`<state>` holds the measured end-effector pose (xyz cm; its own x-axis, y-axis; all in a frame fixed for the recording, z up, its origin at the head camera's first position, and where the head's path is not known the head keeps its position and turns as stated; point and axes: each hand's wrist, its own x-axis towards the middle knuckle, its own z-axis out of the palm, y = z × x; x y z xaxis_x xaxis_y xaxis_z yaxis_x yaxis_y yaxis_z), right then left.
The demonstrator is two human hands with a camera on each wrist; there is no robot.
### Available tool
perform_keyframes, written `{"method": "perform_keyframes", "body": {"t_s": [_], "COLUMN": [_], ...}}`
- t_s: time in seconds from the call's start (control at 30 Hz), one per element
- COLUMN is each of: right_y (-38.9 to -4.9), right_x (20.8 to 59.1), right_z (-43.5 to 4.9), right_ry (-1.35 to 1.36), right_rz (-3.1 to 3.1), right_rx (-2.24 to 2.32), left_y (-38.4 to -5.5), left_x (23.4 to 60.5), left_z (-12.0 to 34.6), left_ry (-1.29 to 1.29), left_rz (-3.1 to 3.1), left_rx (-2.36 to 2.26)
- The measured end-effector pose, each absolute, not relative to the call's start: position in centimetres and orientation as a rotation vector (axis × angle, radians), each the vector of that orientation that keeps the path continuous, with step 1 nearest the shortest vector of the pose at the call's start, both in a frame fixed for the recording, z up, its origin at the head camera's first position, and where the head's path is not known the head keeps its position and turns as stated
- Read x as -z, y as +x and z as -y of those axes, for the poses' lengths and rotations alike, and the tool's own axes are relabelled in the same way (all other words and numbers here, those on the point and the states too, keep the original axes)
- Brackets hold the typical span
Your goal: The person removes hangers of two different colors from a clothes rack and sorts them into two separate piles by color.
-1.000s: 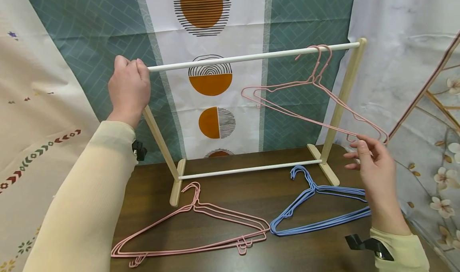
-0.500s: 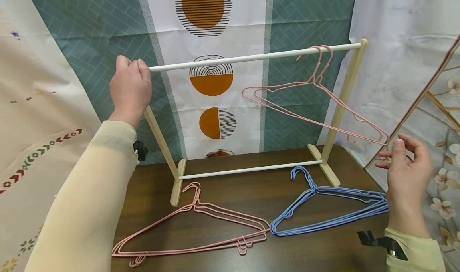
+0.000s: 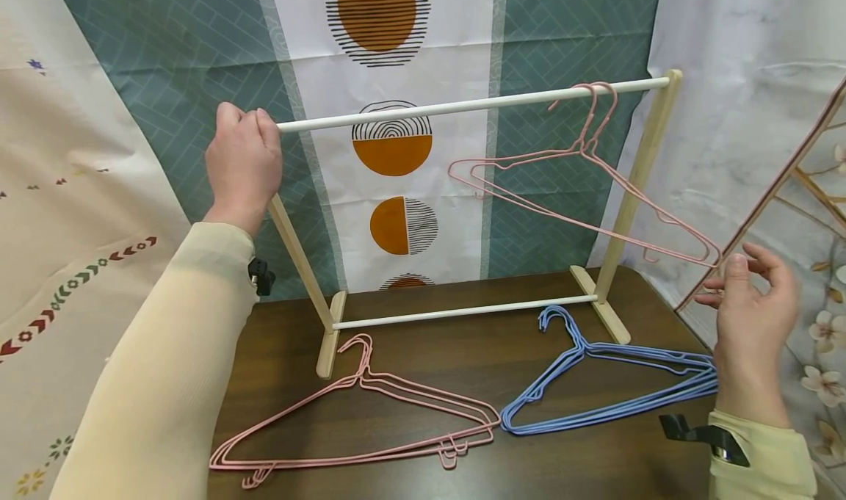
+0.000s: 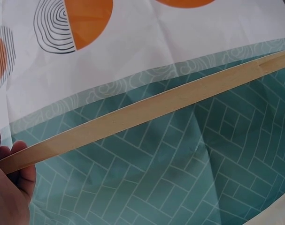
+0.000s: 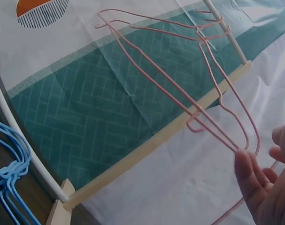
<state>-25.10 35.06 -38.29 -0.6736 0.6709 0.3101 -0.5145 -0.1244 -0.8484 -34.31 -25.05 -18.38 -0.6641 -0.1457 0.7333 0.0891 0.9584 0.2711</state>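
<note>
My left hand (image 3: 244, 158) grips the top left corner of a small clothes rack (image 3: 423, 111) with white rods and pale wooden posts. In the left wrist view, its fingers wrap the end of the wooden post (image 4: 147, 106). Two pink wire hangers (image 3: 584, 150) hang from the top rod near its right end, slanting toward me. My right hand (image 3: 756, 313) is beside their lower right corner, fingers loosely bent and holding nothing. In the right wrist view, its fingertips are right at the corner of the hanging pink hangers (image 5: 180, 96).
Several pink hangers (image 3: 363, 382) lie stacked at the front left of the dark wooden table (image 3: 562, 463). Several blue hangers (image 3: 581, 349) lie stacked to their right, below the rack's right foot (image 3: 601, 305). Patterned cloths hang behind and on both sides.
My right hand has moved right, off the lower corner of the hanging pink hangers, and stays beside it. The left hand keeps its grip on the rack. The view has shifted slightly.
</note>
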Motion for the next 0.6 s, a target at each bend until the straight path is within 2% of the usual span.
{"method": "perform_keyframes", "body": {"t_s": [0.33,0.6], "right_y": [-25.3,-25.7], "right_x": [38.9,39.1], "right_z": [-34.6,-33.8], "right_ry": [-0.075,0.352], "right_rz": [1.459,1.634], "right_rx": [-1.996,-2.043], "left_y": [-34.2,-34.3], "left_x": [18.4,18.4], "left_z": [25.1,25.1], "left_ry": [0.032,0.024], "left_rz": [2.259,2.259], "left_rx": [0.362,0.355]}}
